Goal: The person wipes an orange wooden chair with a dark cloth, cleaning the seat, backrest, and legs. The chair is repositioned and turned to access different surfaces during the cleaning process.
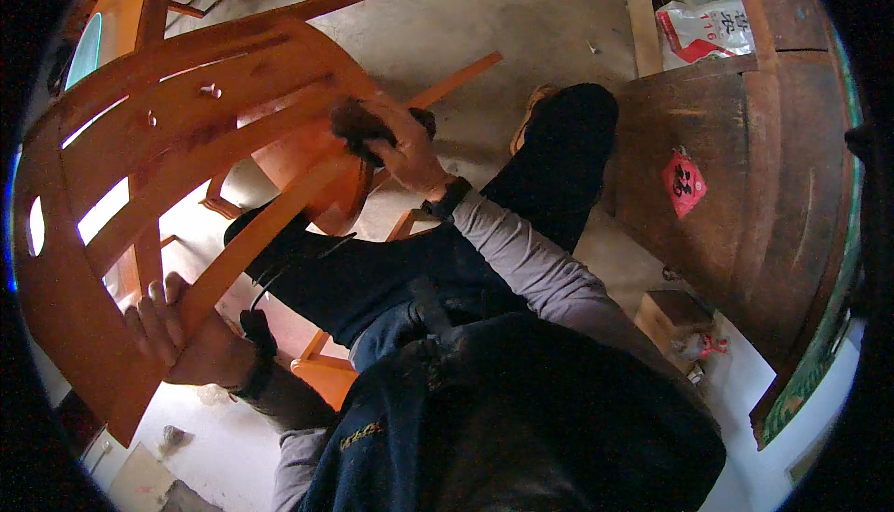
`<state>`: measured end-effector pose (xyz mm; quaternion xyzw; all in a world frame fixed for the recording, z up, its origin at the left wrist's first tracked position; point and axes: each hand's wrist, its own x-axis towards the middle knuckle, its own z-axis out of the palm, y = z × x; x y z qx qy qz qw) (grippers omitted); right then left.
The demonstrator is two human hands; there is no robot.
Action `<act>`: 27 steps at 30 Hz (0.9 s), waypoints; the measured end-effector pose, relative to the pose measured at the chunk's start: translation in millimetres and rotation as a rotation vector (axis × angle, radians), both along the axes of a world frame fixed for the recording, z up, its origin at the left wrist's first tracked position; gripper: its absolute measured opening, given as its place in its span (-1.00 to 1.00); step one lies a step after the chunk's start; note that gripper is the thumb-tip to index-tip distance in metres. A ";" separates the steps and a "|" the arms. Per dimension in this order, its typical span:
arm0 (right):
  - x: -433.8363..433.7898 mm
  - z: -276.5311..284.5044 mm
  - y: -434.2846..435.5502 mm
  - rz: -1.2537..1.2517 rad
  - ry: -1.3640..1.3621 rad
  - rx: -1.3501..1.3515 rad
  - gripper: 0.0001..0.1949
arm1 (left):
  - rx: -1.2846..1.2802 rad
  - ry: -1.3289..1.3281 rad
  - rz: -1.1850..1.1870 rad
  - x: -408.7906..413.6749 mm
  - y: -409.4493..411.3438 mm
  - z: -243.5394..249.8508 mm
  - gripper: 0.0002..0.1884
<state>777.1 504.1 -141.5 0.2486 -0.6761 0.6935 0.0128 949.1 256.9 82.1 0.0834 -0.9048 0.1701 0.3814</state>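
Note:
A wooden chair with a slatted back [202,93] stands tilted before me, its back towards the left of the view and its legs pointing up and to the right. My left hand [174,337] is closed around the edge of the back's top part at the lower left. My right hand [405,149] holds a dark, bunched cloth [353,124] against the chair near where the seat [307,177] and the back meet. Part of the cloth is hidden under the fingers. Dark bands are on both wrists.
An old wooden cabinet [684,114] with a red paper sign [686,184] stands at the right. Behind it are a cardboard box [646,34] and a printed plastic bag [705,30]. A small box [674,323] lies lower right. More wooden furniture [119,6] is at the upper left.

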 end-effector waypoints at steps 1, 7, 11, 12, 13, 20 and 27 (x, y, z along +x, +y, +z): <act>-1.4 -19.7 -5.1 -0.068 -0.023 0.052 -0.48 | -0.338 -0.076 0.091 9.2 -3.7 11.7 -0.74; -43.0 -91.5 7.0 -0.280 -0.190 0.145 -0.58 | -0.333 -0.112 0.132 13.3 -1.0 16.1 -0.79; -79.3 -159.8 23.8 -0.416 -0.318 0.223 -0.60 | -0.341 -0.076 0.110 19.8 -8.9 13.9 -0.77; -95.8 -193.5 36.3 -0.418 -0.309 0.176 -0.58 | -0.352 -0.085 0.118 17.8 -11.9 15.1 -0.75; -102.5 -198.2 40.3 -0.441 -0.298 0.273 -0.57 | -0.370 -0.103 0.155 22.9 -12.0 15.1 -0.72; -146.1 -236.1 83.1 -0.473 -0.344 0.449 -0.52 | -0.369 -0.135 0.170 27.7 2.4 20.7 -0.74; -164.8 -275.2 107.1 -0.506 -0.446 0.392 -0.47 | -0.400 -0.200 0.074 10.0 14.9 31.6 -0.76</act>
